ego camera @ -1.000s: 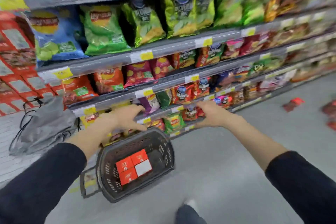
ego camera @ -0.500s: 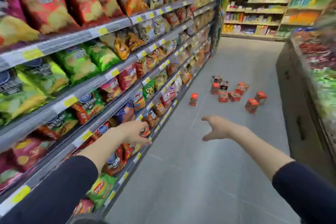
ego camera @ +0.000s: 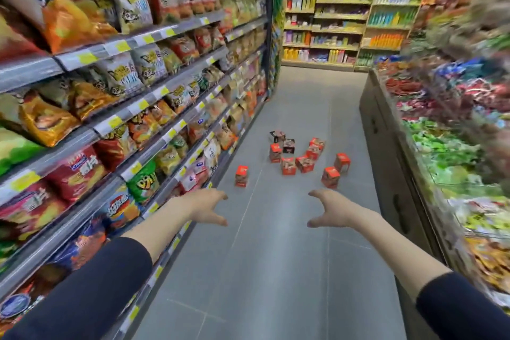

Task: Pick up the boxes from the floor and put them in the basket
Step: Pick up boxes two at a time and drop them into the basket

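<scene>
Small red cardboard boxes [ego camera: 288, 165] stand scattered on the grey tiled floor [ego camera: 276, 270], well ahead. Nearest, the left hand [ego camera: 205, 205] and right hand [ego camera: 329, 210] reach forward empty, fingers spread wide. Best to step closer, then grasp the lone box [ego camera: 241, 176] beside the snack shelf [ego camera: 129, 112] first.

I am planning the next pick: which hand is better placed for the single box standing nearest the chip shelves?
Probably the left hand: the single box stands ahead of it, on its side. The right hand, also empty, lies farther across.

Matt grey floor [ego camera: 276, 270], glossy bags [ego camera: 69, 22]
</scene>
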The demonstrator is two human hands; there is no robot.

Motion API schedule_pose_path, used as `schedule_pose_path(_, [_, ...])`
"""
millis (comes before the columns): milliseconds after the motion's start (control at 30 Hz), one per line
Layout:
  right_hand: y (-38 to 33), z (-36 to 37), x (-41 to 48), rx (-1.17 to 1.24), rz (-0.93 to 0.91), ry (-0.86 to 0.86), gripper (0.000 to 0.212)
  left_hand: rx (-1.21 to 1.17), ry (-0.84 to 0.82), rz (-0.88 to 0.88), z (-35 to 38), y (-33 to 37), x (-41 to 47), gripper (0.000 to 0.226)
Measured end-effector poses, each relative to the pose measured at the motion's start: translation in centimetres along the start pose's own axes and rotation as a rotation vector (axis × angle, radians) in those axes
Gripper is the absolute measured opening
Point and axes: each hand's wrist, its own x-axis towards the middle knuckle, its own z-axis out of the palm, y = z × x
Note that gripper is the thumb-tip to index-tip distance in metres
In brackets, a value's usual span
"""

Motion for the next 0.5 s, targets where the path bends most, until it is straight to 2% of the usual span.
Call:
schedule_pose_path(267, [6.5, -5.2, 12.5, 0.072, 0.103, 0.047, 0.086, 0.062, 0.037, 0.133, -8.8, 0.1, 16.5, 0.065])
schedule_pose_path(400, [9.8, -8.5, 18.3, 0.122, 0.17, 0.091, 0.085, 0.087, 0.042, 0.2, -13.2, -0.4, 25.4, 0.077])
schedule_pose_path(500, [12.9, -10.5, 21.8, 0.144, 0.212, 0.129, 0.085, 0.142, 0.057, 0.239, -15.7, 0.1, 32.0, 0.075])
